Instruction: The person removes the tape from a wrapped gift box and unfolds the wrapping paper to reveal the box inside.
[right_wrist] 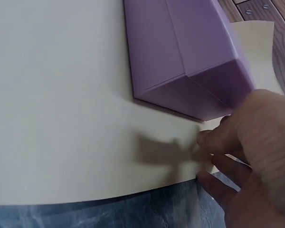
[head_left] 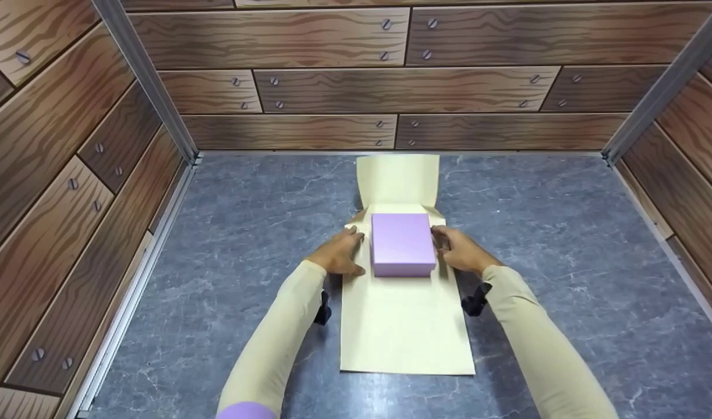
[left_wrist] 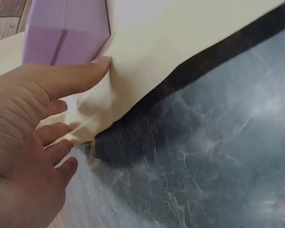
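Note:
A lilac lidded box [head_left: 402,240] sits on a long cream sheet of paper [head_left: 405,331]. My left hand [head_left: 339,254] is at the sheet's left edge beside the box, thumb spread from the fingers. In the left wrist view, that thumb [left_wrist: 90,76] lies over the paper and the fingers are at its creased edge. On the other side, my right hand [head_left: 463,249] is at the sheet's right edge, close to the box. The right wrist view has its thumb [right_wrist: 213,140] over the paper, near the box's corner, with loosely bent fingers around the edge.
The sheet's far end [head_left: 397,180] stands up, with creases where it bends behind the box. Below lies a grey marbled surface [head_left: 262,203]. Wood-patterned walls [head_left: 332,90] with metal corner posts [head_left: 152,87] enclose the back and sides.

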`<state>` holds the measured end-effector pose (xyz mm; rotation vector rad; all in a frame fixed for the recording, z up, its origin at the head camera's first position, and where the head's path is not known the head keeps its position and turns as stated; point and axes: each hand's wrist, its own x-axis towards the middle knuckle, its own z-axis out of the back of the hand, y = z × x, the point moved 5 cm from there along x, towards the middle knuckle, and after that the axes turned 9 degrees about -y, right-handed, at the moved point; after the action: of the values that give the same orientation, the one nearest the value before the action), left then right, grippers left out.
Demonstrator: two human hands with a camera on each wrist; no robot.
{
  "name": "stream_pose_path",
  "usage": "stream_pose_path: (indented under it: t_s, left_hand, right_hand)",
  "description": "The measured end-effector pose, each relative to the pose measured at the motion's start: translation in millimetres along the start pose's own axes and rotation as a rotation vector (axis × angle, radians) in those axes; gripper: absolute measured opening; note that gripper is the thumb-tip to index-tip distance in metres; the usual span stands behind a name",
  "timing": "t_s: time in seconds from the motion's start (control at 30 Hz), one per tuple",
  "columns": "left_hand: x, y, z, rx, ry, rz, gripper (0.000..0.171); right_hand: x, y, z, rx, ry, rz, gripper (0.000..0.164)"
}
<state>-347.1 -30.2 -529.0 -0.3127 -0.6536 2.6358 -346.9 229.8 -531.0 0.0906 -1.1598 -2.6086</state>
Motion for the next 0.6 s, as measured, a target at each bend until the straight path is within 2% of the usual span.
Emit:
stream_pose_path:
  t_s: [0.13, 0.27, 0.43, 0.6]
  left_hand:
    - [3.1, 3.2, 0.4, -0.006, 0.019, 0.014, 0.086]
    - [4.4, 5.7, 0.7, -0.016, 0.024, 0.028, 0.099]
    - [1.4, 10.8, 0.2, 0.011, 0.026, 0.055, 0.117]
    - [1.2, 11.5, 4.0, 0.034, 0.036, 0.088, 0.124]
  right_hand:
    - [2, -2, -2, 0.002, 0.004, -0.012, 0.063]
    - [0, -2, -3, -0.031, 0.013, 0.008, 0.063]
    - [-2, 1, -5, -0.14, 0.042, 0.013, 0.072]
    - [-2, 3, 1, -0.246, 0.098, -0.025, 0.08]
